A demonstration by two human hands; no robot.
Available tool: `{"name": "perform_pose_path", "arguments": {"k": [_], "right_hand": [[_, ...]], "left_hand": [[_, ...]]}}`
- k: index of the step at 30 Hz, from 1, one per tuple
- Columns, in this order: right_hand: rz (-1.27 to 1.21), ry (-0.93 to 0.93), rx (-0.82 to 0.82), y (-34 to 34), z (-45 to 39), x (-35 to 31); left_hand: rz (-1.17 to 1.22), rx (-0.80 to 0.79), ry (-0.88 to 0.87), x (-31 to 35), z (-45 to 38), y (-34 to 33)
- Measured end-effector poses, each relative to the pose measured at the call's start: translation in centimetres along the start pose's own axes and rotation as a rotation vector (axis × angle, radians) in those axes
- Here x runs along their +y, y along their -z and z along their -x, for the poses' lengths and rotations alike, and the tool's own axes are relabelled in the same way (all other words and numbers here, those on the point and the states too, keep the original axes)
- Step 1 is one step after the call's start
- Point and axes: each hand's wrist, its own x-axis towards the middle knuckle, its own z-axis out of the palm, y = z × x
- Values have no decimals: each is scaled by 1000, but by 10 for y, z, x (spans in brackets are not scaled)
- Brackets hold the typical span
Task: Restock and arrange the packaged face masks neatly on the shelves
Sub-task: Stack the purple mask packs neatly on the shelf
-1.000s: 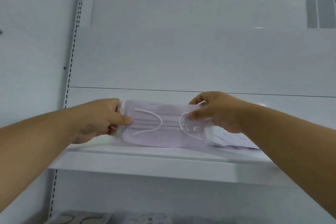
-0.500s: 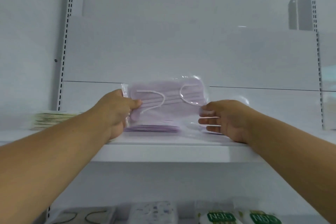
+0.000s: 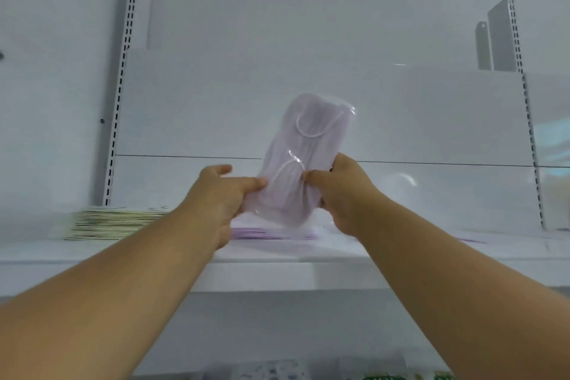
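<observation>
From the head camera, no brand or label is reading clearly: the pack in hand is showing no print, and the green-marked packs [image 3: 407,376] peeking in at the bottom edge are too cropped and blurred to read.

One lilac mask pack [image 3: 303,160], sealed in clear film with white ear loops showing through, is standing nearly upright, tilting slightly right, above the shelf [image 3: 277,274]. Both hands are grasping it at its lower end: the left hand [image 3: 220,194] is pinching the lower left edge with the thumb across the front, and the right hand [image 3: 342,194] is gripping the right edge with the thumb pressing the front.

Directly beneath it, a low stack of lilac packs [image 3: 265,233] is lying flat on the shelf; their number is too blurred to count. To the left, one stack of pale green-edged packs [image 3: 114,222] is resting on the same shelf, also uncountable. More flat lilac packs [image 3: 468,239] are lying to the right.

The shelving is white metal with a white back panel [image 3: 308,77]. Two slotted uprights are showing, one at left [image 3: 118,102] and one at right [image 3: 530,120].
</observation>
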Motion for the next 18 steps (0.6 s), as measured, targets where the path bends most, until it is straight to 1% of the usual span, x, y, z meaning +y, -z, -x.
{"name": "perform_pose_path", "arguments": {"k": [1, 2, 4, 6, 7, 9, 10, 13, 14, 16, 18], "right_hand": [[216, 65, -44, 4, -1, -2], [383, 110, -95, 7, -1, -6], [630, 174, -195, 9, -3, -16], [868, 242, -242, 9, -8, -28], [905, 243, -260, 10, -10, -34], [895, 203, -322, 9, -12, -41], [908, 190, -350, 9, -13, -41], [990, 185, -385, 6, -14, -38], [1018, 210, -366, 5, -15, -37], [1043, 260, -252, 9, -15, -31], [934, 224, -104, 24, -14, -19]], "left_hand": [[-100, 20, -86, 6, -4, 6], [-179, 24, -186, 14, -6, 11], [-237, 11, -368, 28, -13, 21], [-306, -14, -475, 39, -21, 33], [-393, -35, -486, 41, -25, 39], [-593, -80, -423, 36, -33, 51], [-640, -99, -369, 32, -35, 55], [-596, -161, -204, 16, -34, 64], [-590, -176, -161, 11, -33, 67], [-570, -215, -89, 4, -31, 72], [-517, -225, -26, 0, -29, 74]]}}
